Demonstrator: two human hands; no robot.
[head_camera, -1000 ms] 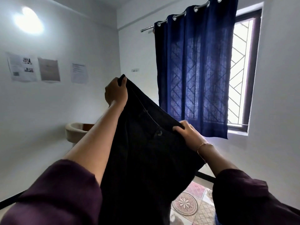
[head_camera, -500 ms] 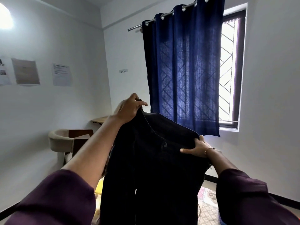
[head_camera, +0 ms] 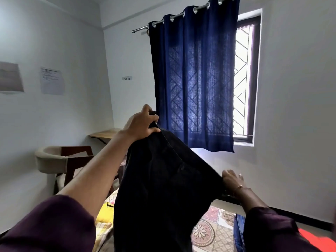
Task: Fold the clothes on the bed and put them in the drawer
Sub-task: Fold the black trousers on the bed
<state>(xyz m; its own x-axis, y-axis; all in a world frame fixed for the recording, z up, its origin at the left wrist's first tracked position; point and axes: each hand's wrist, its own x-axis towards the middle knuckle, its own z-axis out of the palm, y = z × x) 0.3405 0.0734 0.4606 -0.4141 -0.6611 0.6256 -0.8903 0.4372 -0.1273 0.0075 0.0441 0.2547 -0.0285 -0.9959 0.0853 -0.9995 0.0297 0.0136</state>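
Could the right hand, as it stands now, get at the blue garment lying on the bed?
Probably yes. The blue garment lies just below the right hand with nothing between them, but that hand is holding the black trousers and would have to let go first.

Your black trousers [head_camera: 163, 188] hide most of the bed [head_camera: 214, 231]; their legs run off the near edge; wall papers [head_camera: 52, 80] too blurred to read.
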